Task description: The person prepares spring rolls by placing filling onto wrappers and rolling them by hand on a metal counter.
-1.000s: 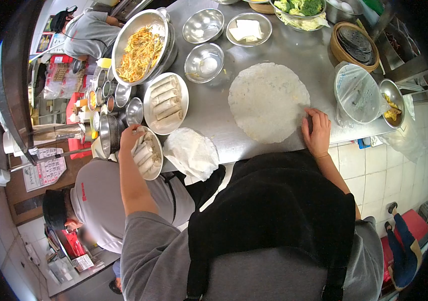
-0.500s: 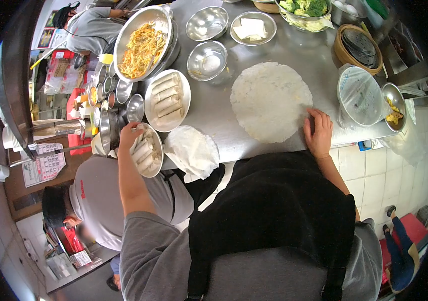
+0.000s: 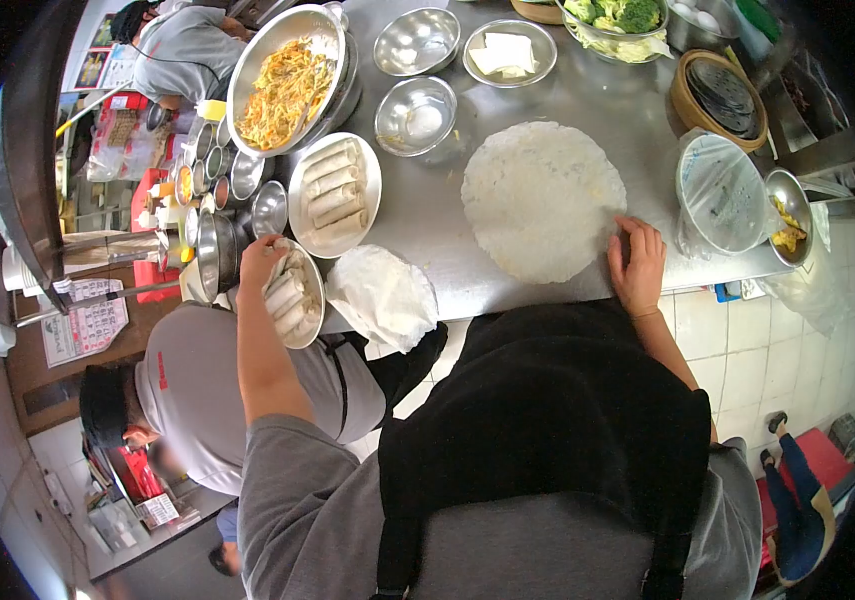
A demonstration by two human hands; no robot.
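My left hand [image 3: 261, 262] is at the upper left side of an oval plate [image 3: 317, 318] of white rolls [image 3: 288, 298]. Its fingers are closed together there, and what they grip is hidden. My right hand [image 3: 637, 266] rests at the counter's front edge, fingers bent and apart, with the fingertips at the right edge of a round flat white wrapper [image 3: 544, 203]. A crumpled stack of white sheets [image 3: 383, 298] lies beside the plate of rolls. Above that plate, a second oval plate [image 3: 374, 190] holds several rolls side by side.
A large bowl [image 3: 335, 70] of shredded filling stands at the left of the steel counter [image 3: 427, 205]. Small metal bowls [image 3: 415, 116] line the back. At the right are a steamer basket [image 3: 682, 95] and a plastic-lined tub [image 3: 719, 190]. A co-worker [image 3: 197, 385] is close on the left.
The view has shifted slightly. My left hand has moved a little upward along the plate of rolls. My right hand stays beside the wrapper.
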